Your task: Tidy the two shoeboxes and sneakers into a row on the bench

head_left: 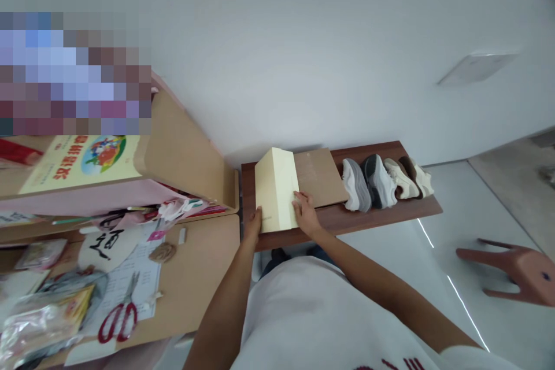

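Note:
A pale yellow box (276, 188) stands on a dark wooden shelf (373, 215) against the white wall. My left hand (252, 225) grips its lower left edge, fingers curled round it. My right hand (306, 213) lies against the box's right side, fingers pressed to it and to a brown cardboard box (318, 174) that leans just to the right. Both arms reach forward from my white shirt.
Several shoes (381, 180) stand in a row on the shelf's right half. A light wooden desk (203, 269) at left carries red-handled scissors (119, 318), papers, packets and a picture book (82, 159). A pinkish plastic stool (518, 269) lies tipped on the floor at right.

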`<action>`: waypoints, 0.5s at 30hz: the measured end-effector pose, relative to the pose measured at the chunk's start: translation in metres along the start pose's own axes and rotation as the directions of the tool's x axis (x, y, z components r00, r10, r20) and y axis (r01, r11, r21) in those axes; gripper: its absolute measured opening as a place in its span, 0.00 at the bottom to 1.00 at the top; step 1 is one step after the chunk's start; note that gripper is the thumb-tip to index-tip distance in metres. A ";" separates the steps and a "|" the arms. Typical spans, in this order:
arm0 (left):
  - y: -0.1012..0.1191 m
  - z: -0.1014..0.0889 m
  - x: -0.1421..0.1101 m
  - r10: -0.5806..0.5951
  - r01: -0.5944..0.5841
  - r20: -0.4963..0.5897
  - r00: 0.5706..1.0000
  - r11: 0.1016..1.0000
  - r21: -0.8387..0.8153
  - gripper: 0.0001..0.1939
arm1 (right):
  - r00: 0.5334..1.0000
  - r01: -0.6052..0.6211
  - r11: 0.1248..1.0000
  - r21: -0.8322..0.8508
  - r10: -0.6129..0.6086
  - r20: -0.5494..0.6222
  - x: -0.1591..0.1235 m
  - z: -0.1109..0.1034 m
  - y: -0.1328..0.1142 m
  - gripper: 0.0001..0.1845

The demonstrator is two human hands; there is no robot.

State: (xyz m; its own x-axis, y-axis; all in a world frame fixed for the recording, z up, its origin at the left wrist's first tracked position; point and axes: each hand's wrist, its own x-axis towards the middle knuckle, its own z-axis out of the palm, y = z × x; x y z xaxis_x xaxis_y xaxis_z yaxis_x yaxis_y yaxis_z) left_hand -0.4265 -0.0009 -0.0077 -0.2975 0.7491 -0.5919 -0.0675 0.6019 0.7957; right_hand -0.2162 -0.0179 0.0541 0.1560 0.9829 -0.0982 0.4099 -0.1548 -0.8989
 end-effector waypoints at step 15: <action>0.021 -0.028 -0.020 0.136 -0.142 -0.129 0.982 0.989 -0.041 0.23 | 0.956 -0.148 0.989 0.022 0.138 0.261 0.024 0.021 0.000 0.51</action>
State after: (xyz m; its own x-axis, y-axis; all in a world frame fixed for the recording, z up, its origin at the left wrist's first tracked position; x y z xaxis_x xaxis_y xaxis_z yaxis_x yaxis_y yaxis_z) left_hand -0.4488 -0.0111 0.0249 -0.4245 0.7819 -0.4565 -0.0631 0.4774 0.8764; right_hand -0.2313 0.0072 0.0423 -0.0290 0.9439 -0.3289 0.3627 -0.2966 -0.8834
